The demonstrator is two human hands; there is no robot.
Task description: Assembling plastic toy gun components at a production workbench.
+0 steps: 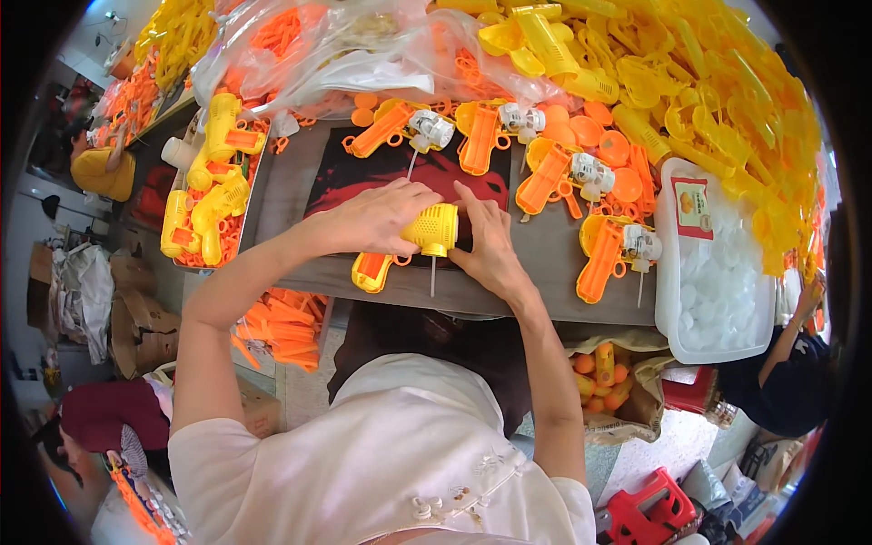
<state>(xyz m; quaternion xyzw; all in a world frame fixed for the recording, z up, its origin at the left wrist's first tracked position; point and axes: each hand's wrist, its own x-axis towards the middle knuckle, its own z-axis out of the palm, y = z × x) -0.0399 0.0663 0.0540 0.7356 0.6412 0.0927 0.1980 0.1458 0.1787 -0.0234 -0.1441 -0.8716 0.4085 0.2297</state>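
Observation:
On the near part of the table, a yellow and orange toy gun (436, 227) lies under my left hand (386, 218). My left fingers wrap over its yellow body, and the orange handle (371, 270) sticks out below them. A thin metal rod (432, 280) points down from the gun toward the table's front edge. My right hand (490, 243) is beside the gun's round yellow end, thumb and forefinger apart. A dark gap shows between that palm and the end; whether the thumb tip touches it, I cannot tell. Beneath both hands is a dark red and black sheet (341, 182).
Several part-built orange guns with clear mechanisms (599, 259) lie behind and right. A white tub (668, 300) holds translucent pieces. At left, a box (243, 222) carries yellow guns. Yellow shells (708, 100) and bagged orange parts (282, 36) pile at the back. Other people work on both sides.

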